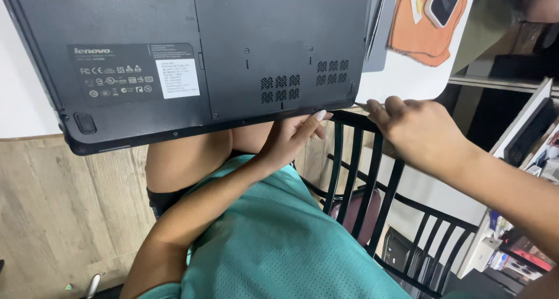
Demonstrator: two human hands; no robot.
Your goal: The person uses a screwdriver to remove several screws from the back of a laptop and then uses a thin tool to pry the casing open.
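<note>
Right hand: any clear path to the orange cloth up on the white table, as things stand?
Probably yes. The right hand sits at the near right corner of the upturned laptop, and bare white table lies between it and the orange cloth. A phone rests on the cloth.

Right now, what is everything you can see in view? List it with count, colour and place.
laptop: one, dark grey, upside down, its near edge overhanging the white table
orange cloth: one, top right on the table
phone: one, pale case with dark screen, lying on the cloth
chair: one, black slatted back, right of centre
wood floor: light brown, lower left
shelves: mixed boxes, far right
teal shirt: one, bottom centre
left hand: under the laptop's near edge, fingertips touching it
right hand: at the laptop's near right corner, holding a thin tool too small to identify
</note>
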